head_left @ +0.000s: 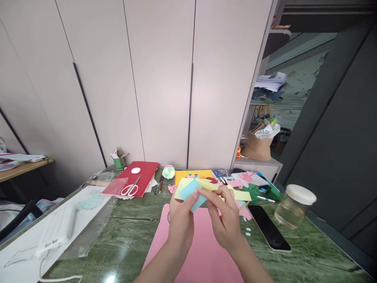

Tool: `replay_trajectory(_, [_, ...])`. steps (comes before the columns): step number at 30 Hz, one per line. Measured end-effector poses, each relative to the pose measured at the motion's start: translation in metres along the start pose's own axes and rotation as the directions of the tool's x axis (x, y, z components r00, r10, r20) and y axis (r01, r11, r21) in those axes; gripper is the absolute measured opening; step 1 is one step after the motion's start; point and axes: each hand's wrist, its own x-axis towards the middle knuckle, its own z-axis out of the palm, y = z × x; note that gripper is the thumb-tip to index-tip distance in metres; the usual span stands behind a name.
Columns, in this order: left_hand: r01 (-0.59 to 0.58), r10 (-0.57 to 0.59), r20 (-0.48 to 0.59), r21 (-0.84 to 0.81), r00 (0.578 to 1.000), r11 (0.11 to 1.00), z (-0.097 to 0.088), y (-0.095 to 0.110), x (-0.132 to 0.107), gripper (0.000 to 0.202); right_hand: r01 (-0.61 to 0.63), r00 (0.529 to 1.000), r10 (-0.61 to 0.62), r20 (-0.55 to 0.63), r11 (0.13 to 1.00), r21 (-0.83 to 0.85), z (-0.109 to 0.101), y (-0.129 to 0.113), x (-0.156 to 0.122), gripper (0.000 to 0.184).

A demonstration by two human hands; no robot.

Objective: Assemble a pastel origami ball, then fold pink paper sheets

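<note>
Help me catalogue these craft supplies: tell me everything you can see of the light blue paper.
The light blue paper is a small, plain piece that looks thin and matte, with straight edges. It is held slanted above the pink sheet, in front of pale yellow paper. The left hand grips it, thumb across its front; the right hand has a fingertip at its right side. Whether it is folded or joined to the yellow is unclear.
</note>
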Motion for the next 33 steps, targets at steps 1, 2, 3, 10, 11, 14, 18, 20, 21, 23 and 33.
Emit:
replay_trajectory(1, [0.003, -0.003, -0.008, 0.001, 1.0, 1.0, -0.001, 0.0, 0.0, 0.039, 0.055, 0.998, -0.057, -0.013, 0.994, -0.096, 0.001, 0.0, 0.0, 0.046])
replay_trajectory(2, [0.007, -0.007, -0.014, 0.001, 1.0, 1.0, -0.001, 0.0, 0.0, 0.039, 0.104, 0.994, -0.109, -0.017, 0.977, -0.185, 0.001, 0.001, 0.001, 0.048])
replay_trajectory(3, [0.011, -0.011, -0.017, -0.001, 1.0, 1.0, -0.002, 0.001, -0.001, 0.039, 0.143, 0.989, -0.151, -0.012, 0.956, -0.258, 0.002, 0.001, 0.001, 0.049])
replay_trajectory(10, [0.048, -0.048, -0.01, -0.023, 0.999, 0.999, -0.003, 0.011, -0.004, 0.048, 0.05, 0.983, -0.082, -0.164, 0.981, -0.189, -0.015, -0.007, -0.004, 0.043])
replay_trajectory(11, [0.058, -0.058, 0.001, -0.027, 0.998, 0.998, -0.003, 0.011, -0.004, 0.049, 0.024, 0.977, -0.042, -0.209, 0.996, -0.087, -0.019, -0.009, -0.005, 0.034])
replay_trajectory(14, [0.073, -0.07, 0.068, -0.047, 0.995, 0.996, 0.0, 0.011, -0.004, 0.046, -0.113, 0.959, 0.146, -0.244, 0.983, 0.145, -0.023, -0.014, -0.005, 0.011])
replay_trajectory(18, [0.068, -0.06, 0.171, -0.041, 0.983, 0.997, 0.003, 0.01, -0.005, 0.041, -0.446, 0.893, 0.438, 0.1, 0.835, 0.322, -0.013, -0.013, 0.006, 0.017])
replay_trajectory(20, [0.079, -0.074, 0.187, -0.019, 0.98, 0.997, 0.005, 0.009, -0.006, 0.041, -0.559, 0.825, 0.495, 0.273, 0.641, 0.526, -0.006, -0.01, 0.011, 0.027])
replay_trajectory(21, [0.092, -0.088, 0.198, -0.01, 0.976, 0.996, 0.005, 0.009, -0.005, 0.042, -0.583, 0.798, 0.511, 0.319, 0.525, 0.62, -0.003, -0.009, 0.013, 0.031])
replay_trajectory(23, [0.121, -0.119, 0.229, 0.003, 0.966, 0.993, 0.006, 0.007, -0.005, 0.042, -0.585, 0.757, 0.551, 0.352, 0.33, 0.741, -0.001, -0.007, 0.015, 0.033])
replay_trajectory(33, [0.173, -0.201, 0.278, 0.119, 0.94, 0.978, 0.001, 0.0, 0.003, 0.039, -0.538, 0.734, 0.564, 0.378, 0.144, 0.831, 0.0, -0.001, 0.013, 0.022])
